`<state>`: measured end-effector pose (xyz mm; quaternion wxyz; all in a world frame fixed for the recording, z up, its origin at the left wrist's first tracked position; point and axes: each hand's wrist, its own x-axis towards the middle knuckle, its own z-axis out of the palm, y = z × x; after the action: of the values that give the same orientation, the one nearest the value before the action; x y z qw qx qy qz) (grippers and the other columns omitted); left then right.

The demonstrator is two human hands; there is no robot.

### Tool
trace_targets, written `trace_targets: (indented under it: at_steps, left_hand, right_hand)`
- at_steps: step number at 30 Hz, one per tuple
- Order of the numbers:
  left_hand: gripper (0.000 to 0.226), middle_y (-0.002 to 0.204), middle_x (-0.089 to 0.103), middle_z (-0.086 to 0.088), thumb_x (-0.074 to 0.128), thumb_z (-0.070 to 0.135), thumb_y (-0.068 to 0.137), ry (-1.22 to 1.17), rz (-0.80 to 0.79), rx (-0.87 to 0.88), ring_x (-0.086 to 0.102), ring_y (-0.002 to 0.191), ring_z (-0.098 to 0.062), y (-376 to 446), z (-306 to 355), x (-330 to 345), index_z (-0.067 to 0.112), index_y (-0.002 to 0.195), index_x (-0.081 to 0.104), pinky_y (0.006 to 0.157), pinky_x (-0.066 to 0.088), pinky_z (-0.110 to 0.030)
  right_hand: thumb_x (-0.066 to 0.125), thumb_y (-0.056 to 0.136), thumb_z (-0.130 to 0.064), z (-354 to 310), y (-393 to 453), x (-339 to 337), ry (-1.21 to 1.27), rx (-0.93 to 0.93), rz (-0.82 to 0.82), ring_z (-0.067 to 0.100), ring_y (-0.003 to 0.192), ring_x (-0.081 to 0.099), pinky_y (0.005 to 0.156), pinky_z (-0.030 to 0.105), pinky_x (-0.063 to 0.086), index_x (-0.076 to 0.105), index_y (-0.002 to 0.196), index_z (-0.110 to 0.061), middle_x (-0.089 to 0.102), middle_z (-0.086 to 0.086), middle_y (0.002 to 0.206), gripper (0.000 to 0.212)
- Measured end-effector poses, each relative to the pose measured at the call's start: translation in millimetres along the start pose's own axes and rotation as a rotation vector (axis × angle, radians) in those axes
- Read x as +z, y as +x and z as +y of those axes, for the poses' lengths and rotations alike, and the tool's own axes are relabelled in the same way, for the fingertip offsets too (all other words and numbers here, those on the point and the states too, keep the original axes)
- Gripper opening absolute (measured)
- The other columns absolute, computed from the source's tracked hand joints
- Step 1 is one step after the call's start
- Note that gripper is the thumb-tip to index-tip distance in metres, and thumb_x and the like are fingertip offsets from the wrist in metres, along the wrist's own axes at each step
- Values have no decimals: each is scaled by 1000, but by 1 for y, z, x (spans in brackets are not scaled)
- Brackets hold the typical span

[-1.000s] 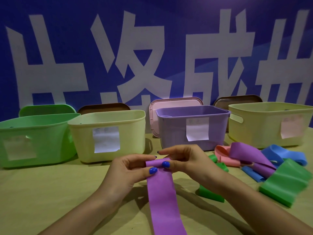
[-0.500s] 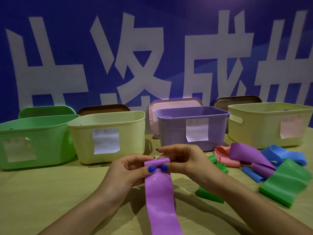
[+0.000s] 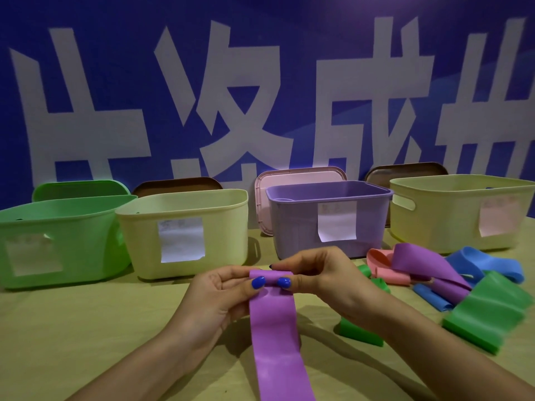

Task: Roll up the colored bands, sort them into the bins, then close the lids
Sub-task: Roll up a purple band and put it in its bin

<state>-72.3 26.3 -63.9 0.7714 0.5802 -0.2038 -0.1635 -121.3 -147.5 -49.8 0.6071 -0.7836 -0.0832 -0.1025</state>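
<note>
A purple band (image 3: 276,328) runs from the bottom edge up to a small roll at its far end. My left hand (image 3: 220,296) and my right hand (image 3: 315,273) pinch that roll from either side, thumbs on its near face. More bands lie in a heap at the right: purple (image 3: 417,263), pink (image 3: 382,267), blue (image 3: 486,263) and green (image 3: 492,316). Another green band (image 3: 359,331) lies behind my right wrist. Four open bins stand in a row: green (image 3: 58,241), pale yellow (image 3: 185,233), purple (image 3: 330,218) and pale yellow (image 3: 469,212).
Lids lean upright behind the bins against the blue banner: green (image 3: 78,189), brown (image 3: 176,185), pink (image 3: 295,178) and brown (image 3: 405,172). Each bin has a paper label on its front. The tan tabletop (image 3: 72,328) stretches to my left.
The rolled end of the purple band has grown from a flat edge to a small roll between my fingers. Both hands stayed in place.
</note>
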Motion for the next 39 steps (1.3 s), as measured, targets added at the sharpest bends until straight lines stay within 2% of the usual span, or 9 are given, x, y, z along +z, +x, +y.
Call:
trace_targets:
  at_steps: [4,7,14,19,22,26,31,34,39]
  left_hand:
    - [31,96,71,-24,61,-2,72,-21,-94,-81,72,79,-24,-4,-2,3,-5,102,68,67,59,-27]
    - [31,92,71,-24,63,-2,67,-7,-94,-90,72,75,-23,-5,0,5,-4,97,69,62,59,-27]
    - [30,87,75,-13,68,6,67,186,-7,51,72,78,-20,-4,2,4,5,97,69,60,57,-23]
    - [39,83,75,-13,71,8,64,290,31,113,71,71,-20,-5,1,2,9,102,59,58,55,-25]
    - [28,74,74,-13,71,4,71,320,84,130,68,60,-14,-2,0,2,7,97,60,51,51,-21]
    - [33,61,70,-11,73,14,67,369,84,100,65,53,-13,-5,0,3,10,98,62,47,47,-19]
    - [51,74,73,-15,76,11,59,289,32,52,71,64,-20,-8,1,5,14,107,61,52,48,-20]
    - [57,80,74,-17,76,11,55,268,26,47,72,72,-25,-7,2,5,14,110,60,58,51,-25]
    - [46,84,73,-20,71,14,61,209,19,25,72,75,-30,-6,-1,4,9,106,63,63,59,-33]
  right_hand:
    - [70,78,-2,-1,0,2,-89,-18,22,12,84,69,79,24,56,72,85,-21,73,-3,84,21]
    - [71,77,2,0,0,2,-96,-18,19,8,83,69,79,23,56,72,82,-26,73,-9,78,28]
    - [70,78,-2,2,0,2,-29,32,38,12,89,69,79,24,56,71,96,-19,74,-2,92,25]
    - [60,87,-13,-3,-2,1,70,170,-116,14,84,68,74,22,57,71,97,-11,72,7,93,15]
    - [59,88,-8,-3,-2,2,41,167,-83,12,74,68,65,18,56,70,94,-6,70,10,86,13]
    - [65,82,-4,-6,-2,-1,17,125,-25,13,77,71,65,18,54,72,91,-8,74,5,85,13]
    - [68,80,-3,-5,-1,0,-70,108,38,7,72,69,61,14,52,72,94,-7,72,2,84,15]
    - [69,79,-5,-5,-1,0,-120,89,61,10,77,69,66,17,55,72,90,-12,72,3,87,13]
    - [72,74,-4,-5,-1,3,-148,41,37,12,82,69,72,21,57,69,82,-17,71,1,85,15]
